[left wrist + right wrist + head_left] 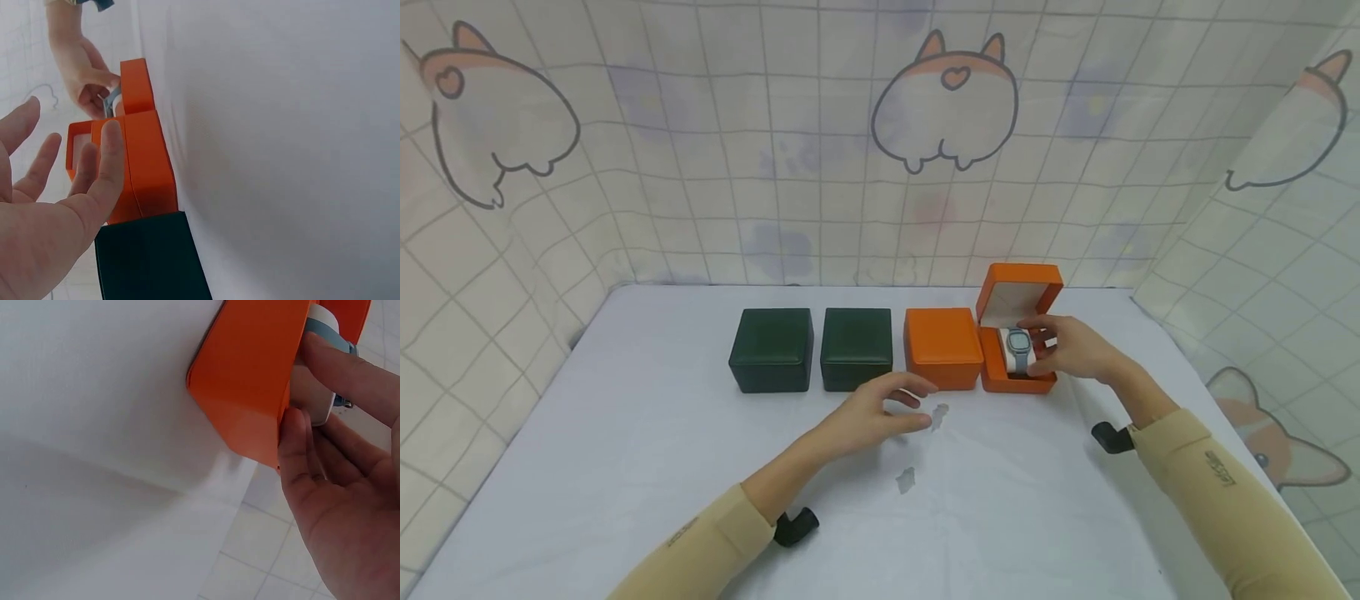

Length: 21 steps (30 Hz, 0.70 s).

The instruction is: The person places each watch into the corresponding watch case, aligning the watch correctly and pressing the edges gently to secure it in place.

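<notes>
Orange was the open box (1017, 367) at the right end of the row, right of centre in the head view, its lid (1019, 292) standing upright behind. Inside it a grey watch (1018, 347) sat wrapped round a white cushion (312, 394), face up, the strap's long axis running from the front of the box toward the lid.

The right hand (1072, 347) came at it from the right side of the frame. Its fingers (350, 372) curled over the cushion and strap while the thumb (295, 440) pressed at the box's front edge, so the hand pinched the watch on its cushion rather than the box. The watch lay directly under those fingertips, to the hand's left.

The left hand (872, 414) hovered lower and left of this, over the white table (625, 433), fingers spread and relaxed, holding nothing. It was nearest the shut orange box (943, 346) and plainly farther from the watch than the right hand.

Two dark green boxes (814, 348) stood shut further left in the row.

Judging by this, any lift would go up and toward the lower edge of the frame, clear of the lid.
</notes>
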Tool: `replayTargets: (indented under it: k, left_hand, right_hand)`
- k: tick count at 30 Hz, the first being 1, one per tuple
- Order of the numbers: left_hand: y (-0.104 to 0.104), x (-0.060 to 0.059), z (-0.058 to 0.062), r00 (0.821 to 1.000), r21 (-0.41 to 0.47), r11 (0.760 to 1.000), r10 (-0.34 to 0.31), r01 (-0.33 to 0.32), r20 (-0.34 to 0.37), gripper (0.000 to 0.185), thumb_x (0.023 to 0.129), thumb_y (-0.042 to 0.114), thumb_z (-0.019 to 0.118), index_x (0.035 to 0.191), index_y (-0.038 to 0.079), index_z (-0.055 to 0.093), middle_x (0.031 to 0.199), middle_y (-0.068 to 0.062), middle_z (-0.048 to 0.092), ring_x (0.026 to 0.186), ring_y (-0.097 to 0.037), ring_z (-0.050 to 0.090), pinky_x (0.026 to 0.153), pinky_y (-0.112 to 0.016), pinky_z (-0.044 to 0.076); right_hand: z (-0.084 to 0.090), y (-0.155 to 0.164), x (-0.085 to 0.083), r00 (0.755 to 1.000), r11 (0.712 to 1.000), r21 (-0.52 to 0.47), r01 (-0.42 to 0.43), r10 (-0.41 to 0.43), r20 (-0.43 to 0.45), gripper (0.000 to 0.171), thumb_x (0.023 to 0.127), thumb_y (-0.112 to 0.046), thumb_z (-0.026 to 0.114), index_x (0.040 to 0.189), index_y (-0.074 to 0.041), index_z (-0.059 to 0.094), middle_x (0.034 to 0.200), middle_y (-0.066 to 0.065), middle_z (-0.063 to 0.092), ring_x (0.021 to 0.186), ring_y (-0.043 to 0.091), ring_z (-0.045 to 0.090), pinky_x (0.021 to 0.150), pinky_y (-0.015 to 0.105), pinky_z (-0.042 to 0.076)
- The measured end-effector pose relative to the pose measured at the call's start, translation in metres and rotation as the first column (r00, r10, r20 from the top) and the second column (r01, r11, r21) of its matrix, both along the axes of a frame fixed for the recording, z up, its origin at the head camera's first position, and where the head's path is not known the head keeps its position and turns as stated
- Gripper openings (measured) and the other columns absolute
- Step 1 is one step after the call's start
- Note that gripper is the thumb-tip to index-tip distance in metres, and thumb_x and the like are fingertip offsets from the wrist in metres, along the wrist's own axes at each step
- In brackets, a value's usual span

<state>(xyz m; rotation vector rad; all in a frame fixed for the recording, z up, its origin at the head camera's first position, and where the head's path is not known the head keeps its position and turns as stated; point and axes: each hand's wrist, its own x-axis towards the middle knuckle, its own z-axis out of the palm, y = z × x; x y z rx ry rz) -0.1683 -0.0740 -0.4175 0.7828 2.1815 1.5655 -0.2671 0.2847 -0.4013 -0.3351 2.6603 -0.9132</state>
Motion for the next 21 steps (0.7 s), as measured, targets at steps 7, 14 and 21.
replayTargets:
  k: [7,14,21]
  left_hand:
    - [0.017,-0.006,0.0,0.998,-0.003,0.998,-0.063,0.063,-0.015,0.038,0.098,0.021,0.073,0.135,0.015,0.063,0.136,-0.009,0.061,0.121,-0.028,0.059,0.095,-0.028,0.053]
    - [0.031,-0.013,0.001,0.993,-0.025,0.993,-0.117,0.116,-0.035,0.037,0.098,0.023,0.073,0.133,0.016,0.064,0.134,-0.004,0.062,0.12,-0.024,0.059,0.094,-0.027,0.053]
    - [0.041,-0.019,0.004,0.99,-0.03,0.991,-0.132,0.131,-0.052,0.036,0.098,0.022,0.074,0.132,0.015,0.065,0.13,-0.001,0.065,0.115,-0.016,0.061,0.092,-0.026,0.053]
  right_hand:
    - [0.0,-0.003,-0.001,0.999,0.999,0.044,-0.004,0.006,-0.035,0.068,0.083,-0.009,0.084,0.143,0.0,0.052,0.126,0.022,0.056,0.11,0.038,0.053,0.091,0.049,0.055]
    - [-0.001,-0.001,0.001,0.999,0.998,0.065,-0.017,0.02,-0.044,0.068,0.085,-0.011,0.084,0.144,-0.002,0.052,0.122,0.02,0.057,0.105,0.036,0.054,0.088,0.046,0.055]
    - [0.001,0.008,0.007,0.997,1.0,0.018,-0.011,0.012,-0.071,0.071,0.087,-0.015,0.083,0.147,-0.001,0.048,0.127,0.02,0.057,0.11,0.037,0.057,0.092,0.048,0.056]
